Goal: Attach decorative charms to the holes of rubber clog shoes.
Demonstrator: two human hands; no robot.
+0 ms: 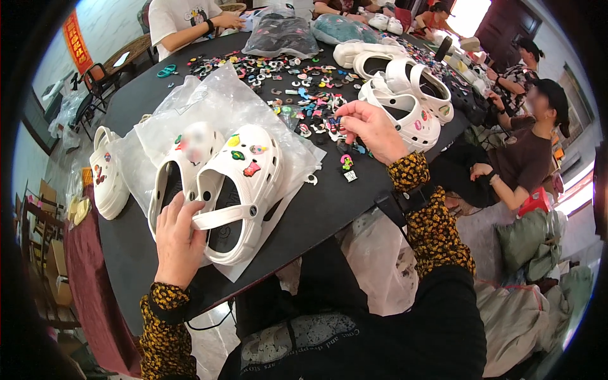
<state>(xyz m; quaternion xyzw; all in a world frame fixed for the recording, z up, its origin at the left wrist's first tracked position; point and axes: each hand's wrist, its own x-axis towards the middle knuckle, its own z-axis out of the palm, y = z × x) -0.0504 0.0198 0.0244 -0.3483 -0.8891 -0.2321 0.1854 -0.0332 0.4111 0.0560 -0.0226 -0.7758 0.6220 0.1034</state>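
Two white clogs point(269, 183): side by side on the clear bag point(218, 92).
Left hand point(177, 244): bag's near side, fingers bent against clogs, grip unclear.
Right hand point(375, 133): right of bag, fingers at charms point(334, 125), cannot tell if pinching.

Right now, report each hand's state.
Left hand: fingers curled at a white clog's heel strap; firm grip cannot be told.
Right hand: fingertips drawn together at the small charms; whether holding one cannot be told.

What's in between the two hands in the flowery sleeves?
From the left hand to the right hand: a white clog, then clear plastic, then loose charms. The head view shows it.
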